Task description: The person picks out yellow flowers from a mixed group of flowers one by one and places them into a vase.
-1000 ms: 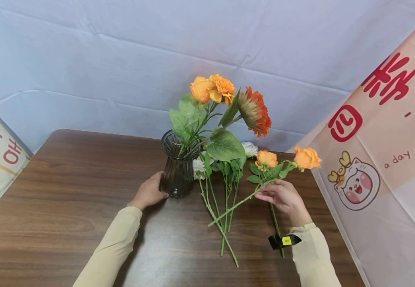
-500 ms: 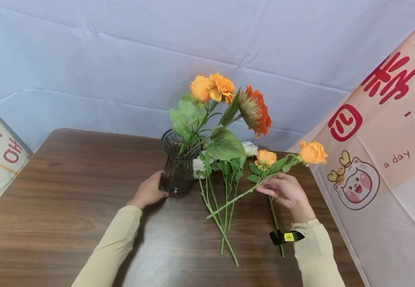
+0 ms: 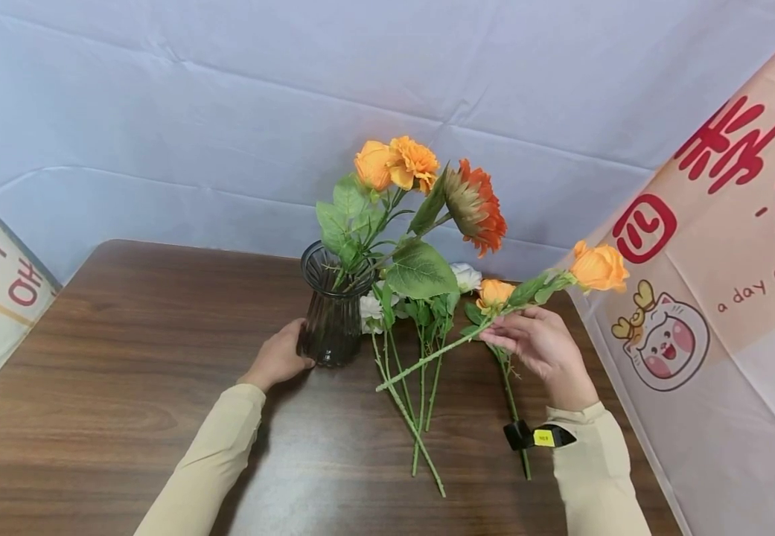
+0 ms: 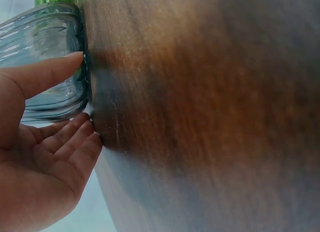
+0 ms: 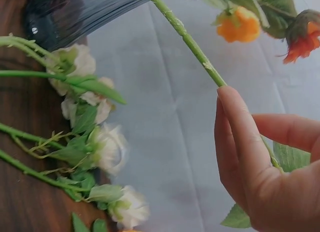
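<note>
R hand (image 3: 540,350) pinches rose (image 3: 598,268) by stem (image 3: 430,358), aloft over table (image 3: 159,357). Rose is now higher & farther R vs. 0.5 s ago; stem tip is nearer vase (image 3: 329,335), i.e. rose is repositioned, not in vase. L hand (image 3: 280,357), pos. unchanged, grips vase nr. base.

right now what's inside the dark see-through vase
Stems of a yellow-orange rose, a ruffled bloom and a red-orange flower enter the vase. How far down they reach can't be made out through its dark wall; the left hand covers part of its lower side.
</note>
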The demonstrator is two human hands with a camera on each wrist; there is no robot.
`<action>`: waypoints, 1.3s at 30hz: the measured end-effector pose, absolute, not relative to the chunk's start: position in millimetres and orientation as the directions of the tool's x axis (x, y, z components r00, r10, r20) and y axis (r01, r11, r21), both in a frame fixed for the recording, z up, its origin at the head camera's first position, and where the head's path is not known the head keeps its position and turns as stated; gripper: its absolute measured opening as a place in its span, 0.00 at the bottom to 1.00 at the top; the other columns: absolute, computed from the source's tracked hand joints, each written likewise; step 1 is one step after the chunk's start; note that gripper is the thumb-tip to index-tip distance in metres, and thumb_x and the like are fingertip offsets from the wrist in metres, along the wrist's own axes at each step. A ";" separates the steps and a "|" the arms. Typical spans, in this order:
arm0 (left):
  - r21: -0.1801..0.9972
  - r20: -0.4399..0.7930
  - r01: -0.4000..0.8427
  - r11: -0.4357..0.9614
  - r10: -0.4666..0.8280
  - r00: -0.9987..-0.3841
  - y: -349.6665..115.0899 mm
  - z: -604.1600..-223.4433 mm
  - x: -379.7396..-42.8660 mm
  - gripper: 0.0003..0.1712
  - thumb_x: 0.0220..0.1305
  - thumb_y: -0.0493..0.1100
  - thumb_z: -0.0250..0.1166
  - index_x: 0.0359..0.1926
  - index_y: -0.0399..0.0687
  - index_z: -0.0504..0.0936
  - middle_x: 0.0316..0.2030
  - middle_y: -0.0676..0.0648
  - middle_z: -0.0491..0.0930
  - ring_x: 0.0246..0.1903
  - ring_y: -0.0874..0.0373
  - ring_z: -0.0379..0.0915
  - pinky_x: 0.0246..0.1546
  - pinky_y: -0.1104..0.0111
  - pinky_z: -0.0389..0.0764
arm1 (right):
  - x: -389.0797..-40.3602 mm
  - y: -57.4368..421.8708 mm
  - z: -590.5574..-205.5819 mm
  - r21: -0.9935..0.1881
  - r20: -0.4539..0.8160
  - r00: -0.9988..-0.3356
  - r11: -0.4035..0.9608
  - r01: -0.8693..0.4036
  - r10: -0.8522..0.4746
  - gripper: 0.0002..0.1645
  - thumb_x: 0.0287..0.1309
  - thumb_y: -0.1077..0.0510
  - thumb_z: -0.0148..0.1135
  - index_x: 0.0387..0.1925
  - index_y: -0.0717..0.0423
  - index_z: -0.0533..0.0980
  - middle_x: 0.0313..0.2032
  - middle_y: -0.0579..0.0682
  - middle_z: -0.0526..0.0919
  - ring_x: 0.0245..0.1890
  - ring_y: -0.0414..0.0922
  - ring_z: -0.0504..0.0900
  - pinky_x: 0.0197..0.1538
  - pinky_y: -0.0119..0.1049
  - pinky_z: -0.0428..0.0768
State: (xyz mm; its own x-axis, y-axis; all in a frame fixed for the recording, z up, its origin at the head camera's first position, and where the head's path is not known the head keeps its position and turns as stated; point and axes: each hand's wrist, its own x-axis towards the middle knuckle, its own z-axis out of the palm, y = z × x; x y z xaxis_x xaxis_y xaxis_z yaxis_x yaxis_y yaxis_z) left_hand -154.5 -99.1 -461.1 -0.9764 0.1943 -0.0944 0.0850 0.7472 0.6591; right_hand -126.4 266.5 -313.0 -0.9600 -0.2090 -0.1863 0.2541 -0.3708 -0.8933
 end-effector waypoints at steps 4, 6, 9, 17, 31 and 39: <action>0.659 -0.094 0.084 0.747 0.193 -0.977 -99.5 -460.7 -154.2 0.44 0.47 0.39 0.69 0.63 0.31 0.58 0.58 0.33 0.66 0.54 0.37 0.65 0.54 0.48 0.65 | -125.9 263.6 -303.8 -0.890 -0.153 -0.963 -0.393 0.232 -0.222 0.15 0.59 0.78 0.37 0.29 0.72 0.72 0.26 0.64 0.77 0.31 0.55 0.82 0.43 0.41 0.79; 0.658 -0.098 0.080 0.749 0.191 -0.977 -100.1 -460.3 -154.0 0.44 0.47 0.39 0.69 0.63 0.31 0.58 0.58 0.33 0.65 0.54 0.37 0.64 0.54 0.48 0.65 | -125.3 262.1 -298.9 -0.889 -0.124 -0.965 -0.406 0.211 -0.230 0.16 0.59 0.78 0.37 0.26 0.71 0.72 0.26 0.64 0.77 0.31 0.54 0.82 0.43 0.42 0.79; 0.657 -0.107 0.072 0.751 0.188 -0.976 -101.3 -460.0 -153.9 0.44 0.48 0.39 0.69 0.63 0.31 0.58 0.59 0.32 0.65 0.54 0.37 0.64 0.54 0.48 0.65 | -125.5 259.2 -290.8 -0.878 -0.085 -0.967 -0.440 0.187 -0.241 0.17 0.59 0.78 0.37 0.25 0.71 0.73 0.26 0.64 0.78 0.30 0.54 0.82 0.42 0.43 0.79; 0.647 -0.104 0.082 0.758 0.195 -0.975 -102.1 -461.0 -154.4 0.44 0.48 0.40 0.69 0.63 0.31 0.58 0.59 0.32 0.64 0.55 0.36 0.64 0.54 0.48 0.65 | -129.0 246.7 -267.3 -0.860 -0.066 -0.976 -0.484 0.161 -0.207 0.15 0.58 0.79 0.38 0.20 0.70 0.67 0.26 0.66 0.78 0.31 0.57 0.82 0.42 0.46 0.79; 0.657 -0.108 0.074 0.751 0.190 -0.976 -99.8 -459.3 -154.4 0.44 0.47 0.39 0.69 0.63 0.32 0.58 0.59 0.33 0.65 0.54 0.36 0.64 0.54 0.48 0.65 | -136.0 229.7 -244.7 -0.841 -0.067 -0.985 -0.521 0.143 -0.160 0.12 0.57 0.79 0.44 0.20 0.70 0.67 0.26 0.64 0.75 0.29 0.57 0.81 0.43 0.47 0.79; 0.651 -0.101 0.083 0.755 0.194 -0.976 -99.4 -459.0 -154.4 0.44 0.47 0.39 0.69 0.63 0.31 0.58 0.59 0.32 0.65 0.53 0.36 0.65 0.53 0.48 0.65 | -141.1 227.4 -246.4 -0.813 -0.088 -0.991 -0.567 0.132 -0.104 0.10 0.56 0.79 0.45 0.22 0.74 0.70 0.29 0.65 0.72 0.32 0.58 0.81 0.44 0.46 0.78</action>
State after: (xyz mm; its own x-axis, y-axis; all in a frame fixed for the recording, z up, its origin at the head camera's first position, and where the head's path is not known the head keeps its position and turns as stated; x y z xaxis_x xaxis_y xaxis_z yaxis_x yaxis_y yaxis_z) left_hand -154.4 -99.4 -459.0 -0.9757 0.1945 -0.1011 0.0830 0.7546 0.6509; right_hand -141.1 227.4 -246.4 -0.9906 -0.1041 -0.0885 0.1322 -0.5665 -0.8134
